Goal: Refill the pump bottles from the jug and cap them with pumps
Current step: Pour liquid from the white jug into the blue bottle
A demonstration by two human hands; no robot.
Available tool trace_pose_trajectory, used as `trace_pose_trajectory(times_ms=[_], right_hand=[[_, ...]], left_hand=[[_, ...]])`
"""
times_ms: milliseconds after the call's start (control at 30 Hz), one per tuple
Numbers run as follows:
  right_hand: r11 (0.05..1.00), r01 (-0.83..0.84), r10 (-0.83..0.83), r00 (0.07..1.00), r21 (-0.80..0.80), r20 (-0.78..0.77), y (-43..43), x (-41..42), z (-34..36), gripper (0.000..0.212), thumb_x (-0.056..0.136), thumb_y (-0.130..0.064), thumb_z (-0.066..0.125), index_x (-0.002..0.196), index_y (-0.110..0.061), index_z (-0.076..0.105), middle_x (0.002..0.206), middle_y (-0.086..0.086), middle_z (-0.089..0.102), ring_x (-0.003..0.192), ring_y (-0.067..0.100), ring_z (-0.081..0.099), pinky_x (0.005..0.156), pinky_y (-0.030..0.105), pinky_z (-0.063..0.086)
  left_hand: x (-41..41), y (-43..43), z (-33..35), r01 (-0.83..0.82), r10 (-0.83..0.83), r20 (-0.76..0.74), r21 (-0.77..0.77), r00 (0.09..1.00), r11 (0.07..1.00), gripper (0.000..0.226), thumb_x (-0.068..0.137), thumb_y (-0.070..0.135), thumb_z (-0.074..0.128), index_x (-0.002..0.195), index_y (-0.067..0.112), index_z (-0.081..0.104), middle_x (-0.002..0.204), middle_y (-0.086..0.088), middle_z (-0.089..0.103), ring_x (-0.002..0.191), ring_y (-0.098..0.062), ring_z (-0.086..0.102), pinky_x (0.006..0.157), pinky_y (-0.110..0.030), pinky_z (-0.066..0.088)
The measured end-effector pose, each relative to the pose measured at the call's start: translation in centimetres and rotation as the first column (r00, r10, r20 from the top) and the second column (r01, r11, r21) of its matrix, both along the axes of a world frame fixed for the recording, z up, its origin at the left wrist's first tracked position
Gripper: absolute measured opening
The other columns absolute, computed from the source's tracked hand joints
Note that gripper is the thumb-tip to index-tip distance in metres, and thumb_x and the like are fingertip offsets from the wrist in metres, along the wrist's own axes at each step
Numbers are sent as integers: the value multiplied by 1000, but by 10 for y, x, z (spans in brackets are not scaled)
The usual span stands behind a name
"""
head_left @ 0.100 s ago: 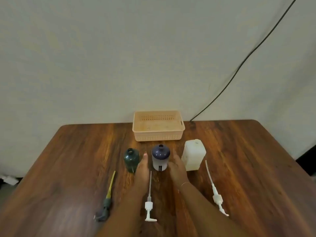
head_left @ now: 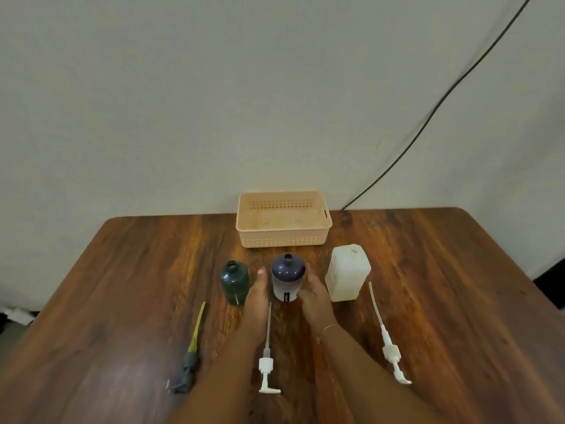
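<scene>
Purple bottle (head_left: 287,281): upright, uncapped, mid-table, between the two hands.
Left hand (head_left: 256,298): open, fingers straight, just beside the bottle's left side; contact unclear.
Right hand (head_left: 315,296): open, curved against the bottle's right side.
Green bottle (head_left: 234,282): upright, uncapped, just left of the left hand.
Jug (head_left: 347,273): white, right of the right hand.
Pumps: white pump (head_left: 266,359) lying between the forearms, second white pump (head_left: 387,341) right, green pump (head_left: 190,356) left.
Basket (head_left: 283,237): behind the bottles.
Table (head_left: 458,301): dark wood, against a pale wall (head_left: 214,102).
</scene>
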State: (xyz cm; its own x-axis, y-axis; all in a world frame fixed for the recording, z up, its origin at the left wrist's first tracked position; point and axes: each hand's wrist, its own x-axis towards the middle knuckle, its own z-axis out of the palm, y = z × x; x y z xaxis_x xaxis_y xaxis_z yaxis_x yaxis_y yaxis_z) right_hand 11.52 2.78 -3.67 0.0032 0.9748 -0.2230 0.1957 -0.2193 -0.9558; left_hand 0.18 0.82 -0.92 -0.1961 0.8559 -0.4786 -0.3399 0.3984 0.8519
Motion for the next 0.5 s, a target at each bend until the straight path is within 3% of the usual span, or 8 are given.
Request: trace_pose_trajectory(times_ms=[33,100,167,300,400,500], right_hand=[[1000,-3,3,1000,-12,-4,0,0,0,43,97,-21,42,139,-25,38,138,-5,49,129,20,43,110,37,32],[1000,-7,7,1000,-12,-27,-1,0,-4,40,96,-21,43,135,-28,41,129,-12,52,125,17,46,107,34,34],[1000,-12,11,999,-3,-31,0,1,-3,42,96,-17,43,137,-28,40,128,-13,51,124,16,46,107,34,34],[999,-42,41,999,-11,-25,-2,4,0,51,95,-7,41,143,-22,32,140,-1,48,128,18,43,110,36,34],[998,-56,55,997,-4,-49,-13,10,5,51,95,-5,40,143,-20,32,142,0,46,130,17,42,111,40,33],[996,-89,90,994,8,-62,-35,21,8,53,93,-1,41,143,-18,32,143,-3,44,131,13,40,113,36,31]], left_hand=[[0,1,-2,9,-9,46,1,999,1000,53,94,47,39,124,7,54,120,-13,62,112,-22,57,103,-39,43],[2,7,-11,45,-45,9,19,999,999,49,93,48,38,124,13,53,107,3,64,99,-6,59,86,-26,47],[4,12,-14,22,-24,94,26,995,999,45,95,42,39,125,12,53,96,6,66,89,-4,60,74,-22,45],[6,12,-15,31,-39,140,59,989,998,40,97,31,38,127,9,52,88,5,73,84,-6,68,69,-20,52],[11,-1,-16,49,-59,110,86,992,995,40,97,35,37,125,13,54,99,9,66,93,-3,63,82,-21,47],[17,-22,-14,46,-62,154,104,986,994,29,99,26,33,104,22,61,86,11,74,77,2,69,67,-15,52]])
